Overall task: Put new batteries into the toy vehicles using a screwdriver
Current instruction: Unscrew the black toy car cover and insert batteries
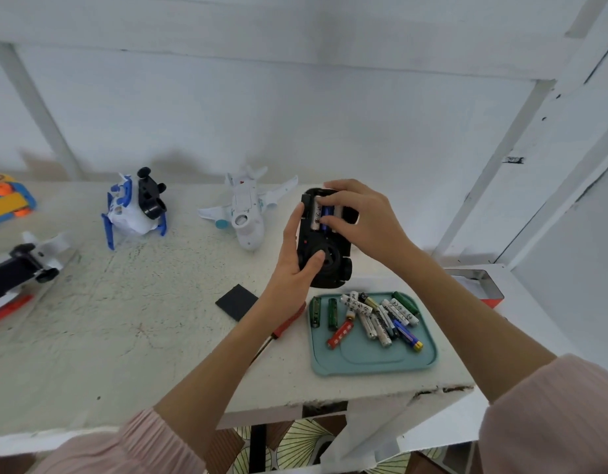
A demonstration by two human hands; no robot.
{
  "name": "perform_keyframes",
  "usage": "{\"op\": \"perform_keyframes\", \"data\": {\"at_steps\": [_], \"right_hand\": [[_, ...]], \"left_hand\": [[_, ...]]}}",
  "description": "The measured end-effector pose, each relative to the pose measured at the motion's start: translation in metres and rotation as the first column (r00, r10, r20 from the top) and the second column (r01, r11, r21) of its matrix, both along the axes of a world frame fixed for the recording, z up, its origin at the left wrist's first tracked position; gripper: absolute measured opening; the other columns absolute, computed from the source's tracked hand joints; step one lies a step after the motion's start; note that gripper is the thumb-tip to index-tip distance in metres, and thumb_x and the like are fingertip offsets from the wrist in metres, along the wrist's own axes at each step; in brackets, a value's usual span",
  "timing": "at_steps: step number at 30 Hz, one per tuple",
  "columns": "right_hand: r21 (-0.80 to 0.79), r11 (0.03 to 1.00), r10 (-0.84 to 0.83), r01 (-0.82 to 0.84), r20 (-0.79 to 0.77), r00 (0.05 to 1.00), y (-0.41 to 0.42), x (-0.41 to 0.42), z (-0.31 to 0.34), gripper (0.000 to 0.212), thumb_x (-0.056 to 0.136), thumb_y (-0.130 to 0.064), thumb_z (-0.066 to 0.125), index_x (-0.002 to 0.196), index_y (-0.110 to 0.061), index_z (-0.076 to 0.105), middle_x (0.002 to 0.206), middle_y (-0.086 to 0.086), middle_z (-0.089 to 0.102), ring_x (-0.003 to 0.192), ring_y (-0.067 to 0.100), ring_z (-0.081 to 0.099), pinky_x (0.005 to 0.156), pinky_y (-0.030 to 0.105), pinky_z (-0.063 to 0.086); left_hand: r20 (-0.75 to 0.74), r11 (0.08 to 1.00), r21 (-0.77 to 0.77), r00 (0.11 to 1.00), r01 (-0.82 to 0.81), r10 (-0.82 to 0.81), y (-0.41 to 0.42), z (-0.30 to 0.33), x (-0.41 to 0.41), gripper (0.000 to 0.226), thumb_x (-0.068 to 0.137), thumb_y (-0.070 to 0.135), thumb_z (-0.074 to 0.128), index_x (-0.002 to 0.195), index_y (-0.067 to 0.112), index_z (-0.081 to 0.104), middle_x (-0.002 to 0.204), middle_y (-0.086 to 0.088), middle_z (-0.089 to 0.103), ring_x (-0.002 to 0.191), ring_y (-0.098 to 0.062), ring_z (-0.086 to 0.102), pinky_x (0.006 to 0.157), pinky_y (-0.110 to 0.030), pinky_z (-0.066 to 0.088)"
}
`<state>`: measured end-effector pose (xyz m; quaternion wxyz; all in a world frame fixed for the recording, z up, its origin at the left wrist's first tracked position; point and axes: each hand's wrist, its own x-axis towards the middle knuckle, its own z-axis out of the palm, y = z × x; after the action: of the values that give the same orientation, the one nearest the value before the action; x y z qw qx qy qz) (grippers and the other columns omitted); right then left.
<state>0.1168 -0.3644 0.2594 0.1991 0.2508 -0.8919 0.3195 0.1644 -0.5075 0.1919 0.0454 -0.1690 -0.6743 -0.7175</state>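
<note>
head | progress: black toy car (pixel 325 265) held belly-up at table's (pixel 124 319) right, cover (pixel 236 301) off, batteries (pixel 321 213) being seated; closing and other toys judged left | left hand (pixel 297 260) gripped round car | right hand (pixel 359 213) fingertips pressed on cells | screwdriver (pixel 289 321) laid near tray (pixel 371 364)

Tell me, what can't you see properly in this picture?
- Head view: the screwdriver is mostly hidden under the left forearm.
- The battery bay of the black toy car is partly covered by the right hand; the count inside is unclear.
- Labels on the batteries in the tray are too small to read.
- The orange toy is cut off by the left edge.
</note>
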Motion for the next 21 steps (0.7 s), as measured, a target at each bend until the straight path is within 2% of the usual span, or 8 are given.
{"op": "perform_keyframes", "data": {"at_steps": [4,6,8,10,14,17,19,21], "right_hand": [[-0.205,0.978,0.041,-0.028,0.055,0.998,-0.013,0.004,0.012,0.022,0.085,-0.011,0.063,0.107,-0.013,0.067,0.113,-0.002,0.061,0.102,0.010,0.059,0.085,0.032,0.053],[-0.226,0.974,0.029,-0.019,0.042,0.999,-0.024,0.007,0.012,0.022,0.087,-0.010,0.060,0.108,-0.014,0.065,0.105,-0.006,0.061,0.092,0.007,0.061,0.079,0.027,0.054],[-0.226,0.974,0.026,-0.022,0.014,1.000,-0.036,0.010,0.008,0.024,0.087,-0.005,0.058,0.108,-0.013,0.065,0.101,-0.008,0.060,0.084,0.007,0.060,0.074,0.018,0.052],[-0.222,0.974,0.050,-0.047,0.010,0.999,-0.047,0.015,-0.001,0.024,0.086,-0.001,0.058,0.106,-0.011,0.066,0.099,-0.005,0.061,0.079,0.008,0.060,0.070,0.011,0.049],[-0.132,0.983,0.141,-0.126,0.109,0.984,-0.071,0.025,-0.030,0.024,0.082,0.001,0.062,0.103,-0.009,0.066,0.097,0.002,0.063,0.074,0.001,0.056,0.070,0.005,0.044],[0.000,0.985,0.165,-0.173,0.298,0.940,-0.088,0.030,-0.055,0.024,0.082,-0.006,0.065,0.106,-0.010,0.065,0.102,0.006,0.061,0.073,0.008,0.056,0.069,0.003,0.040],[0.080,0.979,0.137,-0.188,0.424,0.895,-0.098,0.032,-0.068,0.028,0.082,-0.014,0.066,0.110,-0.013,0.062,0.108,0.005,0.056,0.082,0.012,0.055,0.068,0.007,0.039],[0.174,0.964,0.084,-0.199,0.514,0.854,-0.105,0.032,-0.077,0.035,0.082,-0.021,0.068,0.116,-0.018,0.058,0.114,0.005,0.049,0.094,0.016,0.050,0.077,0.015,0.038]], "left_hand": [[-0.002,0.998,0.056,1.000,-0.027,0.027,-0.021,0.008,0.006,0.063,0.098,-0.002,0.041,0.138,0.042,0.021,0.149,-0.002,0.033,0.126,-0.014,0.049,0.088,-0.022,0.052],[0.003,0.996,0.044,0.997,-0.073,0.072,-0.038,0.005,0.009,0.059,0.098,-0.001,0.040,0.138,0.038,0.020,0.149,-0.002,0.031,0.122,-0.005,0.050,0.082,-0.016,0.050],[0.016,0.990,0.038,0.991,-0.134,0.133,-0.059,-0.001,0.013,0.061,0.098,0.002,0.040,0.138,0.041,0.016,0.152,-0.003,0.029,0.119,0.000,0.053,0.082,-0.015,0.050],[0.041,0.977,0.041,0.978,-0.207,0.206,-0.080,-0.005,0.017,0.063,0.098,0.003,0.040,0.140,0.042,0.013,0.152,-0.006,0.030,0.116,-0.002,0.056,0.079,-0.015,0.051],[0.053,0.934,0.006,0.932,-0.358,0.358,-0.117,-0.013,0.027,0.064,0.098,0.002,0.042,0.140,0.040,0.012,0.149,-0.010,0.035,0.107,0.000,0.060,0.073,-0.009,0.050],[0.042,0.896,-0.012,0.895,-0.444,0.444,-0.138,-0.023,0.031,0.068,0.097,0.001,0.044,0.144,0.035,0.009,0.149,0.001,0.034,0.124,-0.015,0.051,0.082,-0.009,0.048],[0.040,0.879,-0.009,0.879,-0.476,0.476,-0.148,-0.030,0.033,0.069,0.097,0.001,0.044,0.144,0.035,0.007,0.147,0.009,0.029,0.133,-0.017,0.043,0.089,-0.010,0.046],[0.036,0.868,0.004,0.868,-0.496,0.496,-0.154,-0.036,0.035,0.069,0.097,0.000,0.044,0.141,0.040,0.007,0.150,0.007,0.022,0.138,-0.017,0.036,0.094,-0.011,0.044]]}}
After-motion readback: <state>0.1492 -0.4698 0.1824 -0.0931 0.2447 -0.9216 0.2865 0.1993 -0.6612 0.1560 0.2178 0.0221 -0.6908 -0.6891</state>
